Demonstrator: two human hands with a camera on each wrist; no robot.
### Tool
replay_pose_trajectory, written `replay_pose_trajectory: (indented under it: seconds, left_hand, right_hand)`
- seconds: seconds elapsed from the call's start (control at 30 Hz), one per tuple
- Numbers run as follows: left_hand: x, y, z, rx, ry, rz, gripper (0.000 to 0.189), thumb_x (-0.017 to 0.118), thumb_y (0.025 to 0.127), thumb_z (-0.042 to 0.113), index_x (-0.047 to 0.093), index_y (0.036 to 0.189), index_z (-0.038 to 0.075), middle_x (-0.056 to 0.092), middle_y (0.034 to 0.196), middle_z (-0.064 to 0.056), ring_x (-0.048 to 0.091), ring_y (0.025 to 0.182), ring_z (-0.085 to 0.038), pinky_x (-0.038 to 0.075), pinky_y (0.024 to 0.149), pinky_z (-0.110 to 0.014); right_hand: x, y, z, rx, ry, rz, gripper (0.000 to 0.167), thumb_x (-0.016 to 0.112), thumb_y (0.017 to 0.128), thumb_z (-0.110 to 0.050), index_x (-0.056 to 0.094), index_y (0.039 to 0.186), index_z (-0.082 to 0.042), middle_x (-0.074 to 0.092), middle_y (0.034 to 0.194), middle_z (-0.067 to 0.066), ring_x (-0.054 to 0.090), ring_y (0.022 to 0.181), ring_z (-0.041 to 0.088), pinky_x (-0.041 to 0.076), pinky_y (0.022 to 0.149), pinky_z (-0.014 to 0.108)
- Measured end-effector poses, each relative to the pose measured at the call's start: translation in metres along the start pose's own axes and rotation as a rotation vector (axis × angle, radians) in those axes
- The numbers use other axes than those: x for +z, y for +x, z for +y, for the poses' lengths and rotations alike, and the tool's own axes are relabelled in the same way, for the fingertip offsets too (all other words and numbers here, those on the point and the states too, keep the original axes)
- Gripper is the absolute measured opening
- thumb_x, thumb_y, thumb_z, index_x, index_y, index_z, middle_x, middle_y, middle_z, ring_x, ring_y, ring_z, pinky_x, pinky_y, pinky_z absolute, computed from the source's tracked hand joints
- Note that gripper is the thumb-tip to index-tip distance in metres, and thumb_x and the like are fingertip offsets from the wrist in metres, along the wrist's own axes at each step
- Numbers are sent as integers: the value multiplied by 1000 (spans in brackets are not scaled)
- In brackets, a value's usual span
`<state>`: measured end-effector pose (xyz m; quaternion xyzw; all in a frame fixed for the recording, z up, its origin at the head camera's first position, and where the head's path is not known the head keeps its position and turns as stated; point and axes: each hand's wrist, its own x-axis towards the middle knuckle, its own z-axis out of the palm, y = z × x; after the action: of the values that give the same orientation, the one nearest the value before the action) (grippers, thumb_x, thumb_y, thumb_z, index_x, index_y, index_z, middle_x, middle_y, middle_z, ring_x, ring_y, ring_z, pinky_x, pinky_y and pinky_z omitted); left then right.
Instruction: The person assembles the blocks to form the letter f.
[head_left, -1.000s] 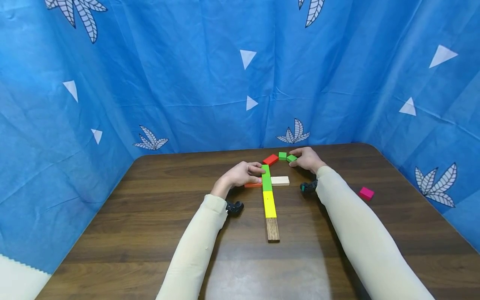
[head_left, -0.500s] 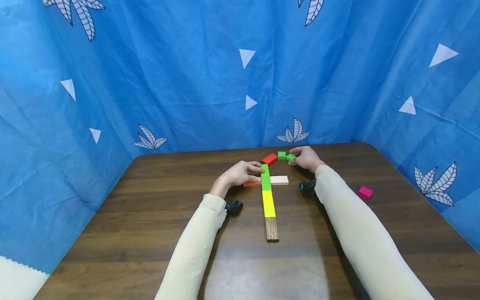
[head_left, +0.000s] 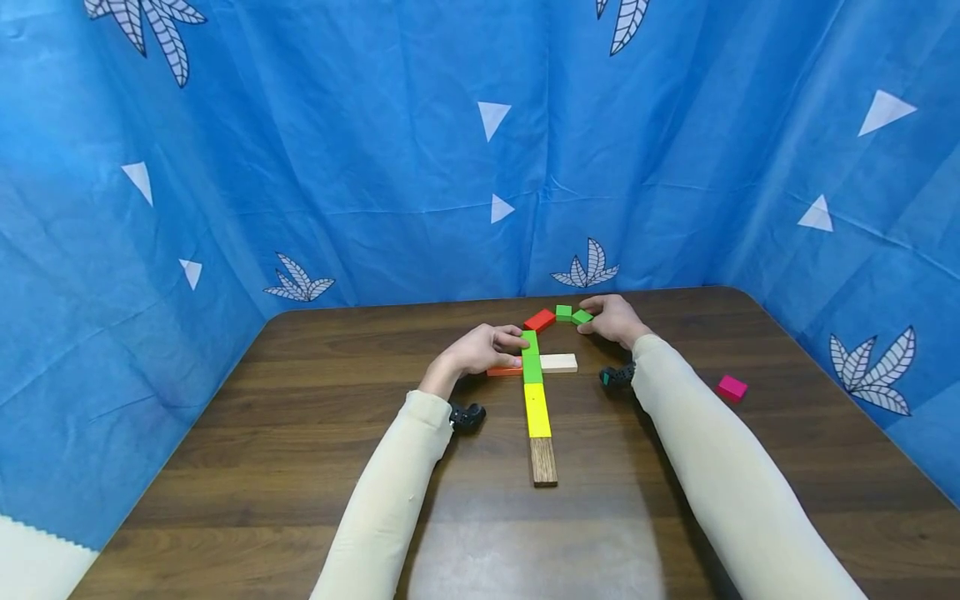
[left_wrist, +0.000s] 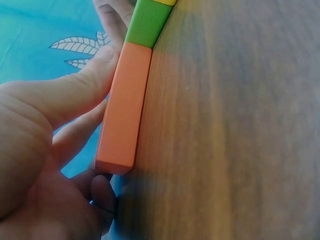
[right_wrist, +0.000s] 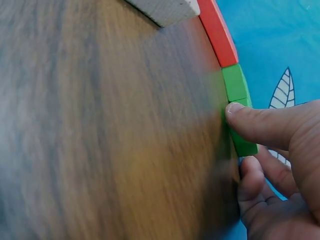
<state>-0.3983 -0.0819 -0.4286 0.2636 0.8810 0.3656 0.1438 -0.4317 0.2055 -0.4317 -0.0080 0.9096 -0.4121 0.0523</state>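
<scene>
My left hand (head_left: 478, 348) rests on the block row, its fingers relaxed at the top green block (head_left: 531, 336). In the left wrist view its thumb lies along the orange block (left_wrist: 125, 110), near where that meets green. At the back of the table, my right hand (head_left: 615, 320) pinches a small green block (right_wrist: 244, 142) between thumb and fingers. Another small green block (head_left: 563, 312) adjoins it, followed by a tilted red block (head_left: 539, 320). Below stand a second green block (head_left: 532, 368), a yellow block (head_left: 537, 408) and a brown wooden block (head_left: 543, 461); a white block (head_left: 559, 363) extends right.
A magenta block (head_left: 731, 387) lies apart, beside the right forearm. The brown table (head_left: 300, 467) ends just behind the small blocks, with a blue curtain (head_left: 405, 167) rising beyond it. Black wrist cameras (head_left: 467, 417) hang under both wrists.
</scene>
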Motion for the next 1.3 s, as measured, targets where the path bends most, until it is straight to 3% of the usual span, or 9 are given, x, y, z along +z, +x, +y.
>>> replay_pose_trajectory:
  seconds: [0.53,0.9,1.3]
  left_hand:
    - [0,0,-1,6,9,0,46,77,93,19,68,138,17,53,156,-3,41,149,-28,38,121,-43]
    - [1,2,-2,24,25,-6,46,77,94,19,68,138,15,53,155,-4,40,150,-26,37,121,-41]
    - [2,2,-2,24,10,-4,45,77,93,18,68,138,15,52,156,-4,40,150,-27,37,121,-42]
  right_hand:
    - [-7,-16,5,-85,5,-6,52,64,102,-22,51,148,0,52,148,24,55,123,37,52,103,50]
    - [-17,-41,9,-173,-90,7,49,64,103,-23,54,146,-1,58,140,24,58,120,38,55,88,45]
    - [-35,-75,17,-260,-162,7,47,66,102,-24,57,144,-4,61,141,21,61,120,37,54,95,52]
